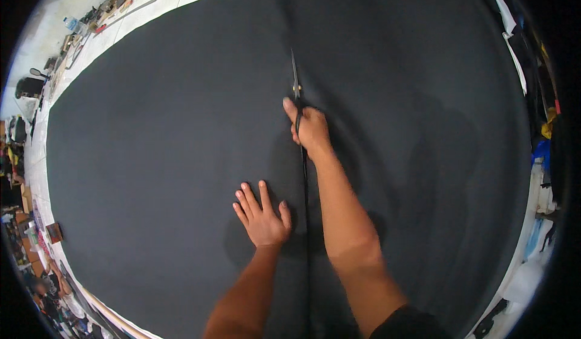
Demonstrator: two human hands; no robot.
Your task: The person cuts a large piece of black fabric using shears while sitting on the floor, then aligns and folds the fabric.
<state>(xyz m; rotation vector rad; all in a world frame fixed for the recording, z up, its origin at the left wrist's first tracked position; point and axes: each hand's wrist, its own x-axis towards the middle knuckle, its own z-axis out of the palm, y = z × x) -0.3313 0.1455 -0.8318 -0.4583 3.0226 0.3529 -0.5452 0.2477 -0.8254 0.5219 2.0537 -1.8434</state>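
We see 2 bare hands over a large black sheet that fills most of the frame, lying on a white table whose edge shows around it. Near the upper centre, our right hand grips the handles of a pair of scissors, its blades pointing toward the top of the frame. The scissors sit at the top of a long dark slit that runs down the sheet to the lower edge. Our left hand lies flat at lower centre, its 5 digits spread on the sheet, just left of the slit, holding nothing. At the upper left, beyond the sheet, we see a clear bottle near a thin strip.
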